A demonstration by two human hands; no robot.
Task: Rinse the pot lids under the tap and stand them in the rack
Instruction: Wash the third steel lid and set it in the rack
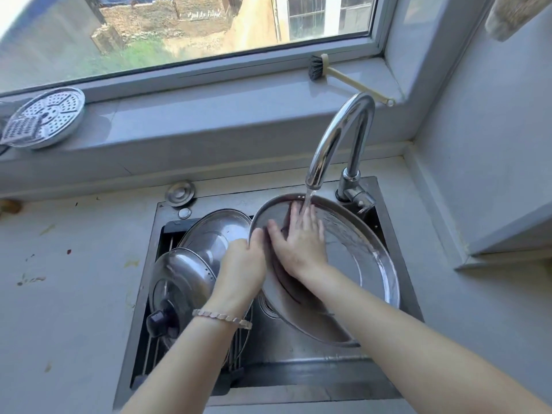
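Both forearms enter from the bottom edge; a bracelet [222,316] sits on the left wrist.

Surroundings:
- Sink [298,357] set in a pale counter [74,294] that shows a few stains.
- Rack [152,351] across the sink's left part. A lid with a black knob [179,282] stands tilted in it, with a second steel lid [218,231] just behind and overlapping it. The left arm hides part of both.
- Tap [340,138] at the sink's far right, water [307,198] running.
- A round metal cap [180,192] lies by the sink's far rim.
- On the window sill [209,121]: a perforated steamer plate [47,115] with a grater [24,130] leaning on it at far left, and a brush [316,68] to the right.

Task item: large steel lid [358,249], held tilted over the basin with its hollow side up, under the spout.

Hands: the left hand [243,258] grips the lid's left rim, thumb over the edge. The right hand [298,240] lies flat inside the lid, fingers straight and spread, fingertips in the stream.
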